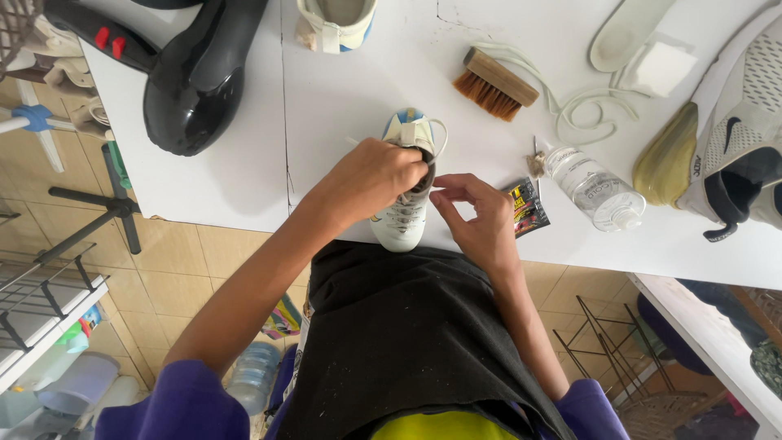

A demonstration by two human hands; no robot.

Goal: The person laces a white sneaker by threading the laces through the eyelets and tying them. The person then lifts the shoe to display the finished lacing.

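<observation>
Left hand (371, 175) clamped on shoe (405, 213); right fingers (446, 193) pinch lace at 3 o'clock. Keep lace flat, tension even.

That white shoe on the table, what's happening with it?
A person stands at a white table with both hands on a small white sneaker. The left hand grips its top near the tongue, while the right hand pinches at its lace area. Nearby lie a wooden brush, a clear bottle, loose laces and a black hair dryer.
</observation>
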